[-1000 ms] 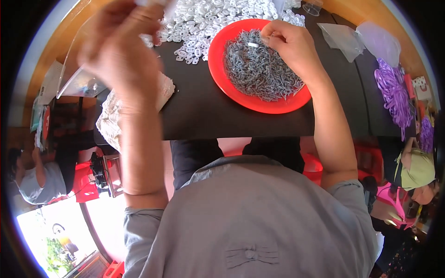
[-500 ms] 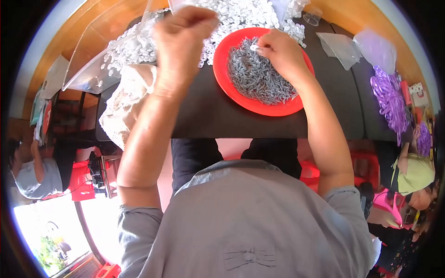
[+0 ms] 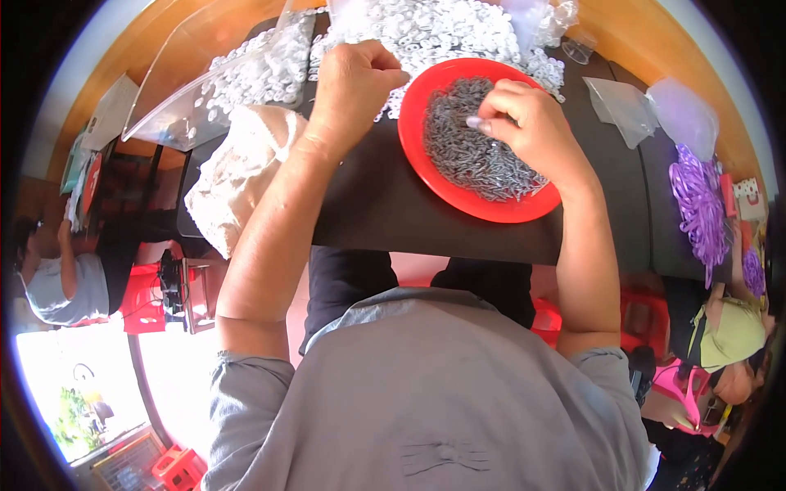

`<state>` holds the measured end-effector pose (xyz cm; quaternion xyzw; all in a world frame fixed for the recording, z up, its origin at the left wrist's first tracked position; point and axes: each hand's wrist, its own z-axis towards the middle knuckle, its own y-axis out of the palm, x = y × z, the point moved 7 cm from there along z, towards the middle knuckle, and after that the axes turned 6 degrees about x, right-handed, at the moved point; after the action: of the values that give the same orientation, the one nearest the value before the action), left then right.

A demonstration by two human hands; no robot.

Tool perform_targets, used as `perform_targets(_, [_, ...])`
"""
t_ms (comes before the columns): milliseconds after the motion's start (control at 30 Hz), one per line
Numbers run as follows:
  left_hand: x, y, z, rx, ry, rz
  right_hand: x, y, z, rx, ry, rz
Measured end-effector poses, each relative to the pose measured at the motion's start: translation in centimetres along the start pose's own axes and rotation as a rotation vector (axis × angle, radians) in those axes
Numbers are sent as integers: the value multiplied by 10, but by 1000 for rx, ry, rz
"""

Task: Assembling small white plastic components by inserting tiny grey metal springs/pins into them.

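A red plate (image 3: 415, 155) on the dark table holds a heap of small grey metal screws (image 3: 467, 155). Over the plate's right half is my right hand (image 3: 536, 131), its thumb and fingers pinching a small white plastic piece (image 3: 473, 122). My left hand (image 3: 350, 90) hovers left of the plate, closed, fingertips together at the near edge of a pile of white plastic pieces (image 3: 426, 33). Whatever it may hold is too small to make out. More of these white pieces lie in a clear plastic bin (image 3: 176, 105) on its side at the far left.
A cream cloth bag (image 3: 239, 176) sits beside my left forearm. Clear plastic bags (image 3: 684, 110) and a bundle of purple ribbon (image 3: 696, 200) lie on the table's right side. Other people sit at the left (image 3: 70, 282) and right (image 3: 729, 327). Red stools stand below.
My left hand has come down and slightly right, from above the white pieces to their near edge. My right hand has shifted right and nearer over the plate. The whole view has shifted a little.
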<state>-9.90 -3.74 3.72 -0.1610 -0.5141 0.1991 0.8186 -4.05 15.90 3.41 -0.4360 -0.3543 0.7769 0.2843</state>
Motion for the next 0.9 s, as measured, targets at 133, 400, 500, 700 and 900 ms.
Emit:
perform_targets(133, [-28, -1, 0, -129, 117, 249, -12, 9, -2, 2, -132, -12])
perform_targets(400, [-35, 23, -16, -144, 293, 329, -8, 5, -7, -77, 109, -201])
perform_targets(500, [-33, 29, -16, -128, 283, 448, -3, 7, -6, -50, 33, -256])
perform_targets(700, [-36, 26, -17, -94, 273, 423, 0, -4, -1, 12, 74, -160])
perform_targets(900, [-44, 11, -6, -62, -39, -245, 9, -10, 7, -38, 134, 298])
